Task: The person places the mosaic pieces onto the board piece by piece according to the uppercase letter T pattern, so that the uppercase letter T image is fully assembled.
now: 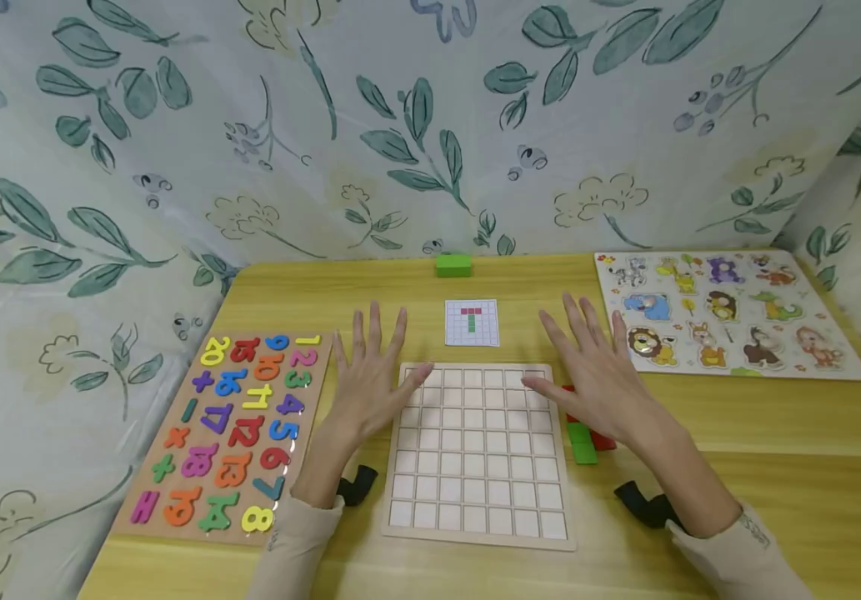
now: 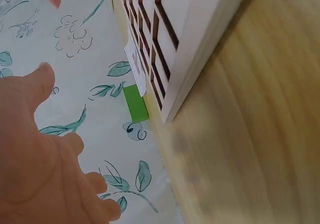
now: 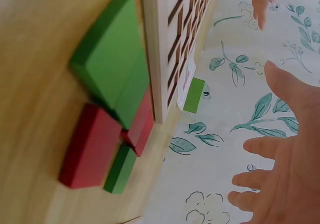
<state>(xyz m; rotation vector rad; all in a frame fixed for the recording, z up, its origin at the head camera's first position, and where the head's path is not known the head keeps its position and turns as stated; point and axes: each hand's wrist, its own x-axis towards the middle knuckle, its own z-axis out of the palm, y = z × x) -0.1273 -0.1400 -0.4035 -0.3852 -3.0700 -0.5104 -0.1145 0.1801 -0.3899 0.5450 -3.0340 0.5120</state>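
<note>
My left hand (image 1: 366, 387) hovers with fingers spread by the upper left corner of a wooden grid board (image 1: 478, 542). On the other side my right hand (image 1: 603, 387), its fingers also spread, is over the board's upper right edge. Neither hand holds anything. Partly under the right hand lie red and green blocks; in the right wrist view a large green block (image 3: 112, 58), a red block (image 3: 90, 146) and a small green block (image 3: 120, 169) sit beside the board. Beyond the board lies a pattern card (image 1: 486, 333) printed with a red and green T shape.
A green block (image 1: 453, 266) stands at the table's back edge. A number puzzle board (image 1: 238, 537) lies at left, and an animal puzzle board (image 1: 670, 304) at back right. Behind the table hangs a leaf-patterned cloth (image 1: 400, 125).
</note>
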